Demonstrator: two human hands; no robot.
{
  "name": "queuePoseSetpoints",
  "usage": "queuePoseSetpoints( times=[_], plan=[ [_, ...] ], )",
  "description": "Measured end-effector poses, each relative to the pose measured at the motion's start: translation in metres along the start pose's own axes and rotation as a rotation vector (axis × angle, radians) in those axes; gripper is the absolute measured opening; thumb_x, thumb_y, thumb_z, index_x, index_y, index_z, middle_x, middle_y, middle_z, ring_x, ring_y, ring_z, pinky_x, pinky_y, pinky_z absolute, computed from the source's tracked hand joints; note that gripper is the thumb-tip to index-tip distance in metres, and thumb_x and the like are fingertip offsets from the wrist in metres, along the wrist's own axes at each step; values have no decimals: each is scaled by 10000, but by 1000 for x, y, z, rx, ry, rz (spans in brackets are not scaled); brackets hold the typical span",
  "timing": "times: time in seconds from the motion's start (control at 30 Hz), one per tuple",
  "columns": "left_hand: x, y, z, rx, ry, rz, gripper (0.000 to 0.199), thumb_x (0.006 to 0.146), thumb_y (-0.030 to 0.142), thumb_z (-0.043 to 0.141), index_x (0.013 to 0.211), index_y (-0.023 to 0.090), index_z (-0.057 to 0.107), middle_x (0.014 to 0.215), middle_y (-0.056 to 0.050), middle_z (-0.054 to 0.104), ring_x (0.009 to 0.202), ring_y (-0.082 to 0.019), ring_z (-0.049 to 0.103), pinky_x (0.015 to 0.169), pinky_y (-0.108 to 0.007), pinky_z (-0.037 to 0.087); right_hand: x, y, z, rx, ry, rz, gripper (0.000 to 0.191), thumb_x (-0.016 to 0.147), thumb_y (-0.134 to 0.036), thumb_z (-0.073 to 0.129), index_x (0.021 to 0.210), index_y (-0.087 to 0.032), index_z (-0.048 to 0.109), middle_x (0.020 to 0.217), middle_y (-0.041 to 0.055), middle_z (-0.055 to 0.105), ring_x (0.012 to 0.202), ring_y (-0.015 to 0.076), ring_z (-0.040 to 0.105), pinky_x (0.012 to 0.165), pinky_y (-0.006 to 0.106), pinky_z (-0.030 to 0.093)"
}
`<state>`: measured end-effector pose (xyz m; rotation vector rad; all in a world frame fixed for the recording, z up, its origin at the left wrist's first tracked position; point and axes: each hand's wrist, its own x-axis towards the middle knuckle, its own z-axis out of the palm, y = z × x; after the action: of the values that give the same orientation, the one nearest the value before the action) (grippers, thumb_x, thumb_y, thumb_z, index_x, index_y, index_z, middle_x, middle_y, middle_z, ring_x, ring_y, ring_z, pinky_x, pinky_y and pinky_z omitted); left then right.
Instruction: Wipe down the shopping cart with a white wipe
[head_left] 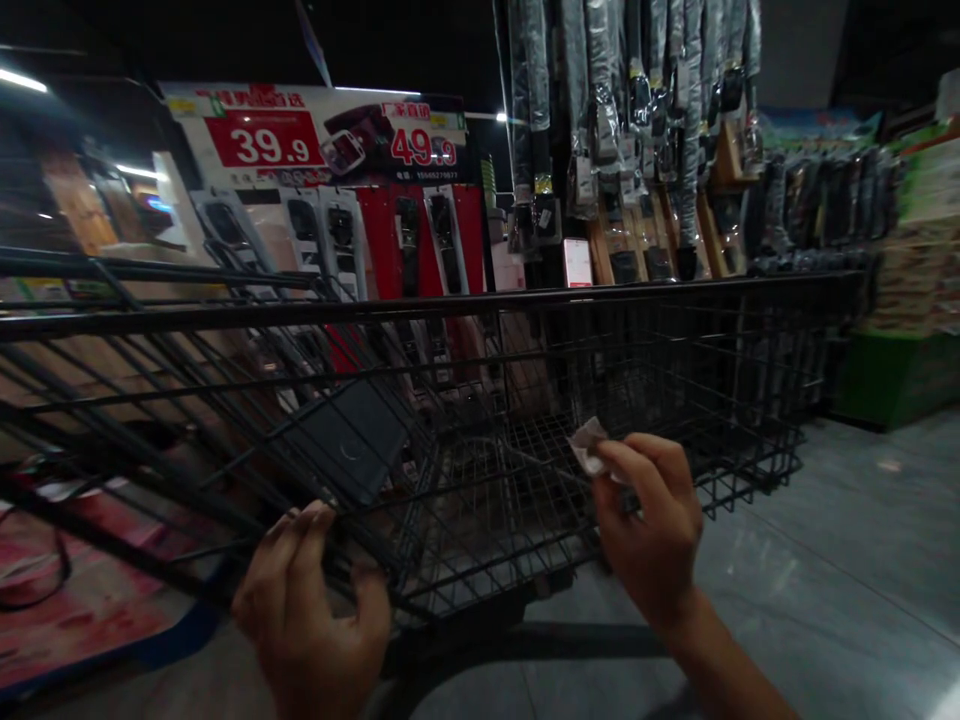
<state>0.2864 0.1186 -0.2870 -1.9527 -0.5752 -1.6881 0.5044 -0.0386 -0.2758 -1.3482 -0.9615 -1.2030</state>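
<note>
A black wire shopping cart (480, 303) fills the middle of the view, seen from the side. My left hand (311, 610) is at its lower near side, fingers bent over the wires and thumb apart from them, with a cart bar between. My right hand (652, 520) pinches a small crumpled white tissue (587, 447) between thumb and fingers, in front of the cart's wire side. A dark flat panel with a round mark (349, 450) shows through the wires at the cart's left part.
Behind the cart, packaged belts (600, 100) hang on a rack. A price sign (322, 138) stands above more boxed belts. At right are a green-based display (885, 375) and grey tiled floor (847, 530). A pink patterned surface (82, 590) lies lower left.
</note>
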Motion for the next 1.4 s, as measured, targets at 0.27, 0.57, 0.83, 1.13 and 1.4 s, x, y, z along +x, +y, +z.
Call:
queuePoseSetpoints(
  times=[0.27, 0.57, 0.83, 1.13, 1.4],
  plan=[
    [4, 4, -1, -8, -7, -7, 651, 787, 177, 579, 1411, 149, 395, 1219, -182, 566, 1248, -364, 490, 1052, -559, 393, 9, 46, -15, -170, 207, 179, 289, 817, -79, 546, 1093, -147, 599, 934, 75, 592, 893, 196, 578, 803, 380, 501],
    [5, 9, 1, -16, 14, -50, 606, 771, 190, 597, 1353, 92, 456, 1220, -215, 566, 1252, -374, 483, 1049, -574, 389, 10, 40, -14, -167, 189, 273, 135, 849, -144, 535, 937, -126, 637, 904, 71, 521, 835, 170, 543, 649, 291, 484],
    [2, 13, 1, -15, 3, -85, 627, 777, 201, 601, 1370, 83, 437, 1257, -232, 548, 1286, -385, 452, 1066, -580, 366, 5, 12, -7, -30, 72, 190, 185, 815, -49, 512, 947, -171, 554, 882, 36, 514, 799, 151, 533, 683, 296, 478],
    [-7, 22, 6, 38, -10, -126, 780, 792, 213, 578, 1488, 217, 227, 1476, -138, 393, 1379, -368, 337, 1093, -605, 301, -6, 2, -2, 21, 15, 81, 224, 851, -53, 516, 1025, -189, 553, 923, 46, 521, 842, 150, 542, 695, 279, 506],
    [-51, 50, 8, 31, -294, -48, 800, 819, 120, 568, 1495, 298, 178, 1493, -151, 337, 1385, -330, 324, 1136, -591, 197, -19, -20, 10, 126, -76, -16, 249, 880, -65, 487, 1094, -177, 548, 966, 60, 516, 843, 134, 551, 681, 244, 527]
  ],
)
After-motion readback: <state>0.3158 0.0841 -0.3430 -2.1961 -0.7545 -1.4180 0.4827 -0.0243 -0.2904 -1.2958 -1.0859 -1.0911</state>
